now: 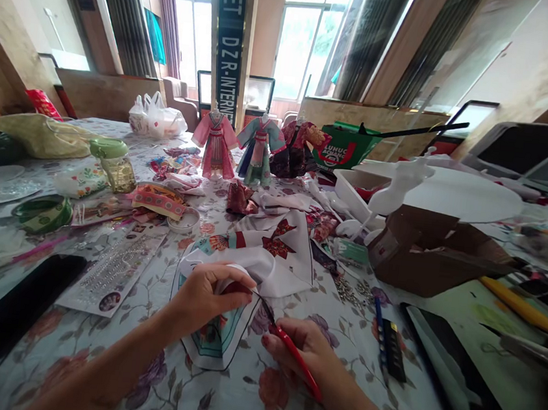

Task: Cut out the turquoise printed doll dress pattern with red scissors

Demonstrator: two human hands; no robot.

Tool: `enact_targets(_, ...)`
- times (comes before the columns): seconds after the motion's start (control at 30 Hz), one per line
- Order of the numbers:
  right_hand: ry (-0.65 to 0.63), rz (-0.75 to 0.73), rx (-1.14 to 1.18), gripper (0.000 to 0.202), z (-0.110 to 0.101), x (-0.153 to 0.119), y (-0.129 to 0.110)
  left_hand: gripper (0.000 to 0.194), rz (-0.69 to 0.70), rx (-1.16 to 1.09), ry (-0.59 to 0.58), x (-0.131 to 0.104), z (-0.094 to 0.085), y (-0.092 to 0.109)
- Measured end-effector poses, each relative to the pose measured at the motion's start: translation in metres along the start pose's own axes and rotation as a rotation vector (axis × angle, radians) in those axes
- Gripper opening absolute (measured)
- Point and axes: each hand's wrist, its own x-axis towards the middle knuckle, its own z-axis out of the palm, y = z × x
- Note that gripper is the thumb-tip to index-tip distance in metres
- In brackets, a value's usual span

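Observation:
White printed cloth (292, 259) with a dark border and red and teal motifs lies crumpled at the middle of the table. My left hand (213, 293) pinches a fold of it between thumb and fingers. In my right hand (301, 348) is a red-handled tool (298, 357), perhaps scissors or tweezers, whose dark slim tip points up and left to the cloth's edge by my left fingertips. Whether the tip touches the cloth is too small to tell.
Three small dresses (214, 143) stand at the back. A black phone (19, 302) and a bead sheet (113, 270) lie left. On the right are a brown box (419, 266), a white mannequin (396, 188), a blue pencil (381, 330) and a dark tablet (456, 381).

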Motion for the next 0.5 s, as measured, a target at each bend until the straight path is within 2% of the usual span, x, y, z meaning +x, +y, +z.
enact_targets(0.2,-0.011,0.011,0.043,0.049,0.0027,-0.0008,-0.0001,0.017,-0.056,-0.044,-0.016,0.0001,-0.0002,0.0005)
enact_targets(0.33,-0.084,0.020,0.102,0.044,0.0051,-0.0031,-0.0044,0.019,-0.119,-0.116,-0.064,-0.0002,-0.0030,0.0005)
enact_targets(0.5,-0.116,-0.014,0.114,0.042,0.0055,-0.0043,-0.0066,0.019,-0.100,-0.122,-0.117,-0.0012,-0.0048,-0.0012)
